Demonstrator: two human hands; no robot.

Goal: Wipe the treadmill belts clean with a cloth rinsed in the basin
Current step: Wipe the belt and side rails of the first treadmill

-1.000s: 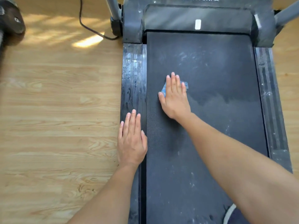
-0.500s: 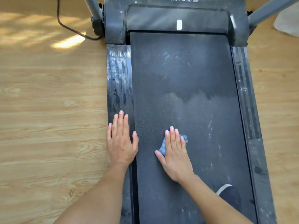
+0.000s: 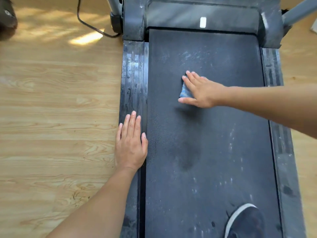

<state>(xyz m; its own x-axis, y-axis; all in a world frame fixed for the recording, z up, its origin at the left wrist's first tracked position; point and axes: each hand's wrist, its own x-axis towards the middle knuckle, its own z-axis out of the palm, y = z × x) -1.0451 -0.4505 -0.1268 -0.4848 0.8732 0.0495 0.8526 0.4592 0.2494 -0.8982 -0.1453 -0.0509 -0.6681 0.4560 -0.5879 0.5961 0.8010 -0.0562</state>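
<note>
The blue cloth (image 3: 184, 91) lies on the black belt (image 3: 205, 152), up in its far half. Most of it is hidden under the right hand (image 3: 200, 91). Only a bit peeks out between the thumb and the first finger, so its shape is hard to tell. That hand lies flat on top, fingers straight and close together, pressing down. The left hand (image 3: 130, 145) rests flat on the left side rail (image 3: 133, 74). A dark shoe (image 3: 243, 222) is cut off at the bottom.

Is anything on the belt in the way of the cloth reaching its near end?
Only a shoe, standing at the near right corner of the belt. The right hand presses the cloth farther up, and the left hand rests on the side rail.
</note>
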